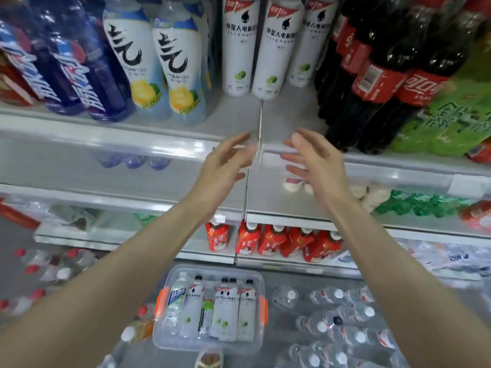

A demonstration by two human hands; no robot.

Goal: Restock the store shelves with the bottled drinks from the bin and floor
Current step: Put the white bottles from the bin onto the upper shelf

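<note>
A: Why are both of the person's hands raised at the centre of the frame with nothing in them?

B: The left hand (225, 160) and right hand (313, 160) are spread, fingers loosely curved, palms turned toward each other on either side of the thin divider (261, 120) at the front of the shelf (159, 139). Neither grips anything. The likely reason is the bare strip of shelf in front of the white bottles (276, 49) at upper centre, which leaves room for more of the same.

A: And the stock meant for it?

B: It is at lower centre, in the clear plastic bin (207, 349) on the floor (281, 328). There the matching bottles (225, 309) stand upright, caps up, easy to lift by the neck. Water bottles (345, 314) lie loose at lower right.

A: How would they handle?

B: They are tall, smooth cylinders in glossy printed sleeves, probably stiff enough to stand in rows. The shelf looks like pale painted metal with a clear plastic rail. The left fingertips (245, 136) are blurred, so whether they touch the divider's front clip cannot be told.
</note>
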